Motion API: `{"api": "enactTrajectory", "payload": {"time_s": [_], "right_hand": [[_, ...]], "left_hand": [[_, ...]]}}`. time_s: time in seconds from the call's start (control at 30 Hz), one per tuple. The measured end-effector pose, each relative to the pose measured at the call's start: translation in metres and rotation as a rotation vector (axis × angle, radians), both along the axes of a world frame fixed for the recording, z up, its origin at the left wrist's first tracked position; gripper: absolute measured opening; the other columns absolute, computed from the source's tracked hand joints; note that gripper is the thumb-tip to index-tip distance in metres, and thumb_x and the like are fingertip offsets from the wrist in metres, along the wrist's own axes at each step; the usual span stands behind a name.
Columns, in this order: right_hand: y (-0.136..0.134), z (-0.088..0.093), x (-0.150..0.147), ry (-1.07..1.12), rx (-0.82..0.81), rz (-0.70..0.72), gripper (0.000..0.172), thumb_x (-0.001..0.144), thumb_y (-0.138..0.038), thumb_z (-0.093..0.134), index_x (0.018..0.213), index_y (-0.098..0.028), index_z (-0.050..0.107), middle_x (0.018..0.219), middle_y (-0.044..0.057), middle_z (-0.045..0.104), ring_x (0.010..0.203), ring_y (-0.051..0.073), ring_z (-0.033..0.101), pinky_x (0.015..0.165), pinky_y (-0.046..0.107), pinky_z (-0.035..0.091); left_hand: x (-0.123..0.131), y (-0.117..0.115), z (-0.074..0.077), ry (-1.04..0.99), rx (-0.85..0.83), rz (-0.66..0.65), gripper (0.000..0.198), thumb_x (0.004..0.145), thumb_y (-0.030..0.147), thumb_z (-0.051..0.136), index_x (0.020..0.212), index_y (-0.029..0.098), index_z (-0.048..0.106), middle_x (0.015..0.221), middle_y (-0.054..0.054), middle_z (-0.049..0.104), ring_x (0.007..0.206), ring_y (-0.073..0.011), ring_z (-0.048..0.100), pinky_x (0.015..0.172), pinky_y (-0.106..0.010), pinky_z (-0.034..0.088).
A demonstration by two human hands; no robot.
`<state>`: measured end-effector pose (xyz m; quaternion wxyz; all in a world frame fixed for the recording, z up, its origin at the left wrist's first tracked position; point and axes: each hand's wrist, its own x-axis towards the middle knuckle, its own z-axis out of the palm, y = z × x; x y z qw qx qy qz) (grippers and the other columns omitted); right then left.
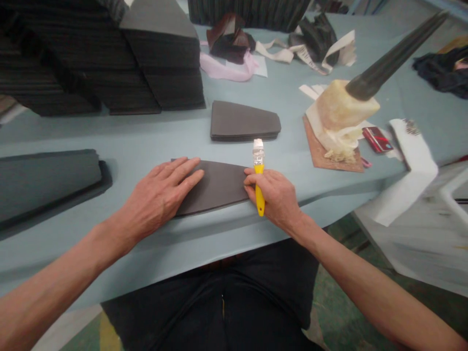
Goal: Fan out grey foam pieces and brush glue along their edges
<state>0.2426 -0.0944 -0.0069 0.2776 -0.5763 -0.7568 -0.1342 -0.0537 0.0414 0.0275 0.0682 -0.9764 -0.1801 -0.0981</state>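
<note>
A dark grey tapered panel [219, 187] lies flat near the front edge of the table. Across its wide left end rests my left hand [166, 187], fingers stretched out and lying flat. My right hand [274, 192] is closed round a paintbrush [259, 190] with a yellow handle, its whitish bristles pointing away from me. The fingertips of that same hand touch the panel's narrow right end. Just beyond the brush tip sits a small stack of similar grey panels [244, 119].
Tall stacks of dark pieces [161, 68] stand at the back left, with more dark panels [47, 185] nearer on the left. On the right, a yellowish block-shaped container [340, 107] with a long dark tube sits on a brown board [314, 146], beside a red box [377, 139].
</note>
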Motion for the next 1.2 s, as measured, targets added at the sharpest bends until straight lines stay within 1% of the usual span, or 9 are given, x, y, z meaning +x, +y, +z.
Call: {"api": "enactTrajectory", "payload": {"time_s": [0.1, 0.27, 0.37, 0.47, 0.63, 0.77, 0.87, 1.03, 1.2], "right_hand": [[-0.001, -0.001, 0.000, -0.001, -0.009, -0.015, 0.006, 0.105, -0.019, 0.065, 0.104, -0.024, 0.068, 0.119, 0.009, 0.086, 0.092, 0.023, 0.080, 0.088, 0.036, 0.059], [-0.001, -0.002, -0.002, 0.033, -0.036, -0.030, 0.007, 0.106, -0.020, 0.063, 0.105, -0.024, 0.069, 0.120, 0.010, 0.086, 0.098, 0.024, 0.081, 0.089, 0.037, 0.060], [-0.001, -0.002, -0.002, 0.039, -0.028, -0.030, 0.008, 0.106, -0.020, 0.063, 0.103, -0.023, 0.069, 0.120, 0.010, 0.086, 0.097, 0.024, 0.082, 0.090, 0.037, 0.061], [-0.001, -0.002, -0.002, 0.035, -0.029, -0.026, 0.007, 0.106, -0.020, 0.063, 0.104, -0.023, 0.069, 0.119, 0.011, 0.086, 0.097, 0.024, 0.082, 0.088, 0.037, 0.061], [-0.001, -0.002, -0.002, 0.033, -0.019, -0.026, 0.008, 0.107, -0.019, 0.062, 0.104, -0.023, 0.069, 0.119, 0.010, 0.086, 0.096, 0.023, 0.082, 0.086, 0.036, 0.061], [-0.001, -0.002, -0.003, 0.025, -0.016, -0.036, 0.008, 0.107, -0.019, 0.062, 0.104, -0.023, 0.068, 0.118, 0.009, 0.086, 0.094, 0.023, 0.081, 0.085, 0.035, 0.060], [-0.002, -0.003, -0.002, 0.022, -0.020, -0.033, 0.008, 0.106, -0.019, 0.063, 0.104, -0.023, 0.069, 0.118, 0.010, 0.086, 0.093, 0.023, 0.081, 0.084, 0.036, 0.059], [-0.002, -0.003, -0.003, 0.025, -0.029, -0.048, 0.008, 0.106, -0.018, 0.064, 0.104, -0.024, 0.069, 0.120, 0.009, 0.086, 0.094, 0.023, 0.081, 0.084, 0.035, 0.060], [-0.002, -0.004, -0.004, 0.022, -0.018, -0.060, 0.009, 0.107, -0.019, 0.062, 0.103, -0.024, 0.069, 0.119, 0.008, 0.086, 0.093, 0.022, 0.081, 0.084, 0.035, 0.061]], "left_hand": [[0.004, 0.000, 0.002, 0.087, -0.046, -0.082, 0.055, 0.108, 0.010, 0.037, 0.157, 0.020, 0.061, 0.171, -0.015, 0.053, 0.158, -0.0385, 0.053, 0.122, -0.058, 0.054], [0.002, 0.004, -0.002, 0.141, -0.063, -0.030, 0.055, 0.108, 0.011, 0.033, 0.155, 0.016, 0.063, 0.164, -0.018, 0.061, 0.147, -0.0377, 0.064, 0.111, -0.054, 0.062], [-0.002, 0.003, -0.005, 0.064, -0.024, -0.037, 0.052, 0.109, 0.013, 0.033, 0.146, 0.015, 0.069, 0.156, -0.018, 0.067, 0.140, -0.0356, 0.069, 0.107, -0.050, 0.063], [-0.003, 0.000, -0.002, 0.016, 0.001, -0.024, 0.046, 0.109, 0.016, 0.036, 0.133, 0.015, 0.075, 0.143, -0.016, 0.075, 0.126, -0.0331, 0.074, 0.099, -0.047, 0.064], [-0.001, -0.007, 0.005, 0.043, 0.059, 0.094, 0.036, 0.110, 0.020, 0.041, 0.114, 0.015, 0.076, 0.127, -0.015, 0.080, 0.103, -0.0312, 0.075, 0.083, -0.044, 0.062], [0.000, -0.010, 0.007, 0.070, 0.053, 0.207, 0.033, 0.110, 0.026, 0.045, 0.107, 0.015, 0.075, 0.123, -0.016, 0.079, 0.101, -0.0314, 0.073, 0.082, -0.045, 0.060], [0.002, -0.011, 0.010, 0.086, 0.072, 0.244, 0.033, 0.110, 0.027, 0.045, 0.103, 0.017, 0.076, 0.119, -0.016, 0.079, 0.099, -0.0328, 0.071, 0.079, -0.047, 0.058], [0.003, -0.008, 0.008, 0.069, 0.046, 0.118, 0.038, 0.110, 0.020, 0.038, 0.107, 0.017, 0.076, 0.121, -0.015, 0.078, 0.100, -0.0316, 0.071, 0.085, -0.048, 0.059], [0.001, -0.005, -0.001, -0.006, -0.031, 0.101, 0.040, 0.110, 0.021, 0.037, 0.123, 0.014, 0.074, 0.134, -0.017, 0.075, 0.112, -0.0320, 0.070, 0.095, -0.047, 0.061]]}}
